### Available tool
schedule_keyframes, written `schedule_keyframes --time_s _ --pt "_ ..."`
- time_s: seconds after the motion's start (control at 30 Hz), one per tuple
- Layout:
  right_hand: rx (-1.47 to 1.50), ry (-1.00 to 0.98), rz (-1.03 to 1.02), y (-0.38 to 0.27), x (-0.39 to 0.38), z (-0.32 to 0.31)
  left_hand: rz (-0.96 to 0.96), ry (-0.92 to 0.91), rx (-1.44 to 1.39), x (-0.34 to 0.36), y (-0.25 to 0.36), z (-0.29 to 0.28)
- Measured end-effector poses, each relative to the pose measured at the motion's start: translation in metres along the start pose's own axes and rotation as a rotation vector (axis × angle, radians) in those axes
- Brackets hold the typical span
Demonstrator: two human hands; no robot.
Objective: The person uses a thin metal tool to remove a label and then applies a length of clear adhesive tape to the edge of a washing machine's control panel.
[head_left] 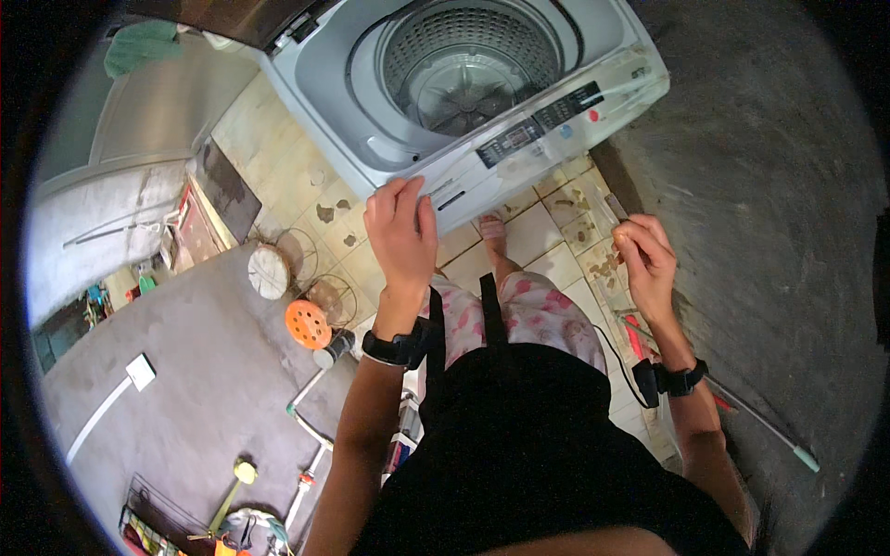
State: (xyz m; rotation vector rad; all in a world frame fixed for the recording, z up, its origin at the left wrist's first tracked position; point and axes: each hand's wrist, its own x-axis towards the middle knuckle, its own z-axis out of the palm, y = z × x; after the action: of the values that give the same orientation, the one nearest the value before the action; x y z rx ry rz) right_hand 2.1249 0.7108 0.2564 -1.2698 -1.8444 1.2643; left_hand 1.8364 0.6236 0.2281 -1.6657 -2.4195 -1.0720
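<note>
A top-loading washing machine [601,74] stands at the top of the head view with its lid raised, showing the steel drum [468,69] and a control panel [538,125] along the near edge. My left hand [401,236] grips the machine's front left corner with bent fingers. My right hand [646,259] is below the machine's right end, near the dark wall, fingers curled together; whatever they hold is too small to make out. My foot [493,232] in a sandal shows beneath the machine's front.
A tiled floor [552,236] surrounds my feet. At left are round stools [269,271], an orange perforated disc [308,323], pipes [306,417] and a low grey wall [176,324]. A dark wall [760,185] fills the right side, with a long-handled tool [769,426] against it.
</note>
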Motion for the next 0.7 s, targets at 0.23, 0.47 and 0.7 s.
schedule_keyframes --time_s 0.23,0.47,0.7 --pt "0.200 0.031 0.128 -0.003 -0.041 -0.026 0.058 -0.135 -0.227 0.016 0.039 0.020" --pt "0.434 0.117 0.378 0.006 -0.083 -0.043 0.155 -0.266 -0.473 0.036 0.089 0.054" --pt "0.633 0.191 0.336 0.000 -0.057 -0.021 0.042 -0.867 -0.770 0.010 0.133 0.058"
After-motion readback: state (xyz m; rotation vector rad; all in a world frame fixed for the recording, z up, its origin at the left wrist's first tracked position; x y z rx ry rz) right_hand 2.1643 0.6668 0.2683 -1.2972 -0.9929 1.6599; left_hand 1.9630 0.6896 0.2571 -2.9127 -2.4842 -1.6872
